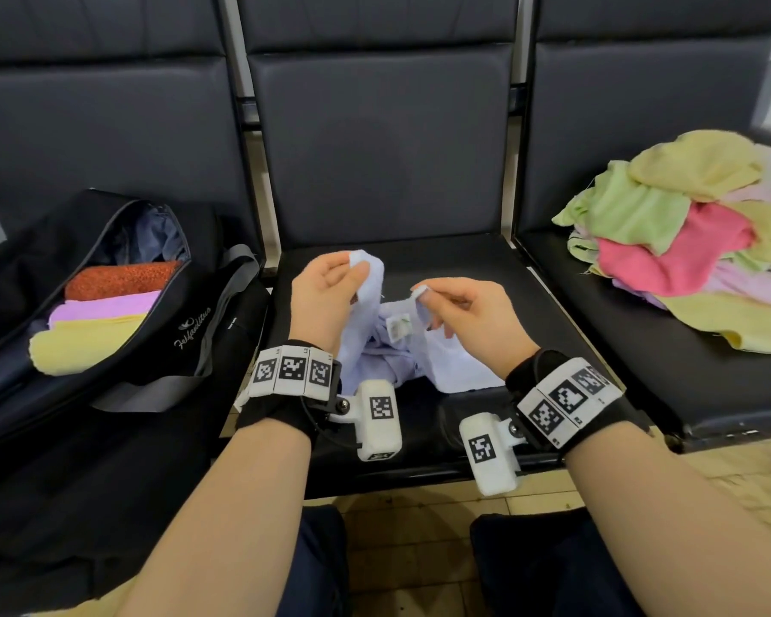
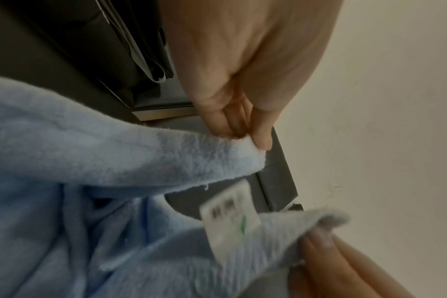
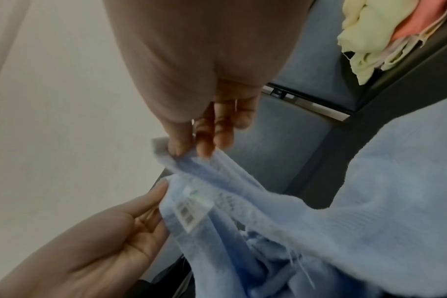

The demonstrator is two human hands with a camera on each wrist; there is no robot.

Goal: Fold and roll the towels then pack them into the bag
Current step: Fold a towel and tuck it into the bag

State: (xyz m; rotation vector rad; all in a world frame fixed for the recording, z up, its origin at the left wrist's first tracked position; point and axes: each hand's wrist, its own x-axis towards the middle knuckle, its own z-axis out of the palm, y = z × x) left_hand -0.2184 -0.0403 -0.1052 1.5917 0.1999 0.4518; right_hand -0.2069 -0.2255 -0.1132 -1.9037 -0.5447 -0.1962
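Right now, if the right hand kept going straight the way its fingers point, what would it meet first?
Probably the left hand. The right hand, pinching a corner of the light blue towel, points leftward across the seat toward it; only towel hangs between them. Depth is unclear.

Left hand and right hand raised — both pinching.

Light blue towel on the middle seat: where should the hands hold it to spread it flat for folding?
Hold the light blue towel at two corners of one edge, from above. The left hand and right hand each pinch a raised bit already; the rest hangs bunched onto the seat, so drawing the hands apart should likely open it.
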